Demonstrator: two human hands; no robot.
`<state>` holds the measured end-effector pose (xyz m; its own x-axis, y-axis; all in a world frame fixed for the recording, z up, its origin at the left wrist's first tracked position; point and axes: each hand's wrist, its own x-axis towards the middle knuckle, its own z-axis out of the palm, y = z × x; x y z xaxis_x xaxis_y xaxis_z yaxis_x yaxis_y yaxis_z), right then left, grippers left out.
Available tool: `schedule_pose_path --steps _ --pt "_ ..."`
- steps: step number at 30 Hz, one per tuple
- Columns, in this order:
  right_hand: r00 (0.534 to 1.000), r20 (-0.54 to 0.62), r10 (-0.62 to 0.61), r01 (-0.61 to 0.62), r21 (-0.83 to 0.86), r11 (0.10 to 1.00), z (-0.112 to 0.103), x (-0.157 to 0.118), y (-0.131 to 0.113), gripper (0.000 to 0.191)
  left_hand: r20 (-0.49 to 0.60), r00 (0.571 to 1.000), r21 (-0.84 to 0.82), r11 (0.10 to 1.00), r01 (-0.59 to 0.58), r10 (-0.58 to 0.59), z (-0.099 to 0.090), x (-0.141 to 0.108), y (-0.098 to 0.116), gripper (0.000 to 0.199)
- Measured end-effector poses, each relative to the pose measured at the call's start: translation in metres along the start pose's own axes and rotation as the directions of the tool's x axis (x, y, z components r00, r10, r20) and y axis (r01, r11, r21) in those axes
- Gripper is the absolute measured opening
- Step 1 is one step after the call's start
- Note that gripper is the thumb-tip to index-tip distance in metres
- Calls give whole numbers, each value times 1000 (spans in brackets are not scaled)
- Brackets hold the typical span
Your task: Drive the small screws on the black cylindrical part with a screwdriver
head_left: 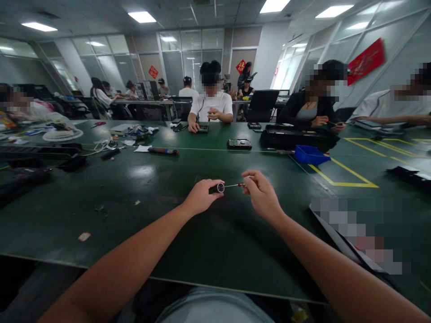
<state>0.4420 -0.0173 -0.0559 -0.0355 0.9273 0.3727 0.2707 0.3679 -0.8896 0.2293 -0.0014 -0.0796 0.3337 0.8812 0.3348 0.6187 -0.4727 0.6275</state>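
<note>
My left hand is closed around a small dark cylinder with a pale ring at its end, which faces me. What kind of part this is I cannot make out. Between the fingers of my right hand is a thin screwdriver with a red handle. Its metal shaft points left, and the tip is at the cylinder's ringed end; whether it touches is too small to tell. Both hands are above the green table, near its middle.
Beyond my hands lie a hard drive, a blue bin and a dark tube-like tool. A white fan and cables are at the left. Several people sit around, one facing me. A flat pale object lies right of my forearm.
</note>
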Motion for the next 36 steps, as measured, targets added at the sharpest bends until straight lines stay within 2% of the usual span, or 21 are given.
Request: schedule_pose_path --steps 3,9,13,15,17,18,22,27,30,36 --pt "999 -36 25 -19 142 990 2 3 7 23 -12 1000 1 1000 8 -8 0 1 0 38" --pt "993 -56 99 -76 319 945 9 4 12 29 -51 999 3 1000 -6 6 1 1 -1 40" --pt "980 -84 178 -122 449 885 9 4 10 27 -82 994 -30 997 -75 72 0 2 -3 41" --pt "965 -55 257 -188 537 822 7 7 10 27 -58 989 -35 990 -137 135 -1 3 -5 40" --pt "936 49 348 -308 591 745 4 10 11 29 -29 987 -22 987 -157 156 -2 5 -7 39" --pt "933 45 357 -313 590 744 2 11 12 29 -19 989 -10 989 -145 145 -3 5 -7 39" --pt "968 -83 237 -172 468 867 1 11 13 28 7 997 28 997 -78 77 -3 5 -9 40" --pt "991 -112 79 -47 262 964 3 7 13 27 26 995 54 994 -99 98 -3 4 -9 41" --pt "994 -111 9 8 153 988 2 5 13 26 25 995 63 993 -100 99 -3 3 -9 41" --pt "993 -113 -41 52 99 994 2 1 7 25 17 996 64 994 -91 90 -3 3 -6 42"
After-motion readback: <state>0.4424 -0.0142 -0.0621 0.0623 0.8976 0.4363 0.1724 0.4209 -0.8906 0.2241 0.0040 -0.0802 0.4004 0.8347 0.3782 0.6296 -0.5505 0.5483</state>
